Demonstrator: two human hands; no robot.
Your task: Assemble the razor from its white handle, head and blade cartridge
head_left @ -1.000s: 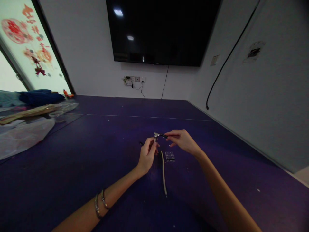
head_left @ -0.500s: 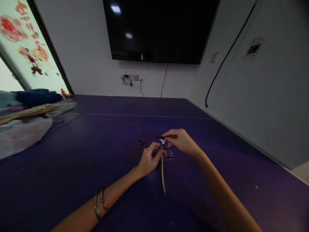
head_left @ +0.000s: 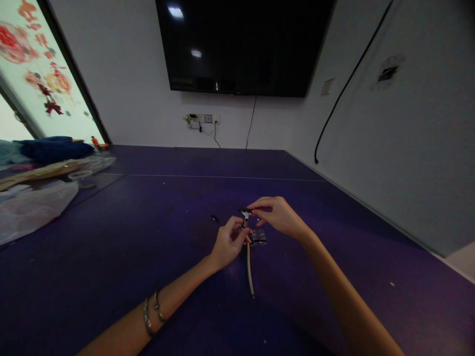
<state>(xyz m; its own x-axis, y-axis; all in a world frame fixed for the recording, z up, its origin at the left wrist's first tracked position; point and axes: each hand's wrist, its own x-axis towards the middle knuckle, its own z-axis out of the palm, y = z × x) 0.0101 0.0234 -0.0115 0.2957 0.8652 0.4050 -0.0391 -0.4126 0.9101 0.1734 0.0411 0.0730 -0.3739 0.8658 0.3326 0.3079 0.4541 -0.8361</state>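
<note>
Near the middle of the purple surface, my left hand point(head_left: 229, 242) is closed around the neck of what looks like a razor point(head_left: 245, 217), with a silver neck and a dark crosswise head. A long, pale, slightly curved handle point(head_left: 250, 272) runs down below the fingers toward me. My right hand point(head_left: 278, 215) pinches the right end of the dark head between thumb and fingers. Just behind the handle lies a small clear case point(head_left: 259, 237) with dark parts in it. A small black piece point(head_left: 215, 218) rests to the left of my left hand.
The purple surface point(head_left: 148, 277) reaches to the wall, below a large television point(head_left: 245, 44). Plastic bags point(head_left: 37, 207) and dark blue cloth point(head_left: 55, 148) lie at the left. A black cable point(head_left: 345, 89) hangs along the right wall.
The view has shifted very slightly. Both hands keep the same hold, and the razor head is tilted a little differently.
</note>
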